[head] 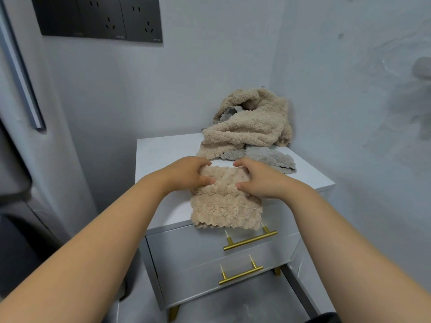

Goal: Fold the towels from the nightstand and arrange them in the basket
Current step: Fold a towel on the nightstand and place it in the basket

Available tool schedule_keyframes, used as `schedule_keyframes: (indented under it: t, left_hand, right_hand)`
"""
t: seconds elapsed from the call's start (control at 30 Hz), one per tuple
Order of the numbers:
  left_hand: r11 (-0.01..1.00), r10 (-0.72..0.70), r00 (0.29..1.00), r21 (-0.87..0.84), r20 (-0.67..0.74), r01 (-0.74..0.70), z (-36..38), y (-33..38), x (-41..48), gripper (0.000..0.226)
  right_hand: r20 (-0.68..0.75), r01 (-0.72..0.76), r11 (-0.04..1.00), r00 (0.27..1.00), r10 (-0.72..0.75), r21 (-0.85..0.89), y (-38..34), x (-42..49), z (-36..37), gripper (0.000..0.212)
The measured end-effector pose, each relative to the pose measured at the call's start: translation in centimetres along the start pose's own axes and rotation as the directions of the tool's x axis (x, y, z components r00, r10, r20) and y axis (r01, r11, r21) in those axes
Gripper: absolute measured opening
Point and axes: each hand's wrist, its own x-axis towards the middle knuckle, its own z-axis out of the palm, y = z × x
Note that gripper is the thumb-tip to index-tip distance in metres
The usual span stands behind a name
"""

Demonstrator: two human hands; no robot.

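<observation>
L hand: left hand on top of nightstand, fingers curled over far edge of the beige towel, thumb tucked in on near side; pinches a raised fold of the cloth on its L side.
R hand: right hand mirrors it on the R side of the same fold, fingers curled over the far edge, thumb pressing in from the near side. Fingertips of both hands close together, not touching.
Beige towel: fluffy, ribbed texture, lies at front-centre of the nightstand top; bunched up betw. the two hands, near end hangs over the front edge and covers part of the top drawer front.
Nightstand: white nightstand w/ two drawers, stands in a wall corner; both drawers look closed.
Towel pile: towel pile heaped unfolded at back-R corner of the top, against the wall; mostly beige, some grey showing through.
Grey towel: grey towel spills out from under the pile toward the front-R, just beyond the R hand.
Handles: upper gold handle just below the hanging towel end; lower gold handle on the 2nd drawer.
Leg: gold leg at front-L.
Wall: black socket panel upper L.
Basket: not in view.
</observation>
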Motion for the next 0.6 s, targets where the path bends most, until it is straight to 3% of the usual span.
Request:
schedule_keyframes:
  t: [0.1, 0.23, 0.37, 0.5, 0.6]
  left_hand:
    - [0.997, -0.023, 0.998, -0.074, 0.065, 0.028, -0.5, -0.4, 0.1, 0.039]
    - [0.985, -0.045, 0.996, -0.16, 0.082, 0.058, -1.1, -1.0, 0.1, 0.04]
    - [0.991, -0.053, 0.988, -0.132, -0.142, 0.034, -0.9, -0.9, 0.4, 0.03]
    - [0.995, -0.024, 0.917, -0.094, -0.397, -0.015, -0.3, -0.4, 0.4, 0.027]
    - [0.997, 0.079, 0.884, 0.016, -0.461, -0.081, 0.1, -0.1, 0.3, 0.027]
  right_hand:
    - [0.024, -0.041, 0.999, 0.999, 0.042, -0.027, 0.2, 0.9, -0.6, 0.056]
    - [0.011, -0.028, 1.0, 1.0, 0.028, -0.006, -0.1, 1.5, -1.0, 0.048]
    - [-0.137, -0.003, 0.996, 0.99, 0.015, 0.09, -0.7, 1.8, -0.5, 0.039]
    - [-0.372, 0.053, 0.998, 0.927, -0.055, -0.015, -1.0, 2.0, 0.3, 0.045]
    - [-0.443, 0.094, 0.974, 0.879, -0.178, -0.205, -0.3, 2.4, 0.9, 0.035]
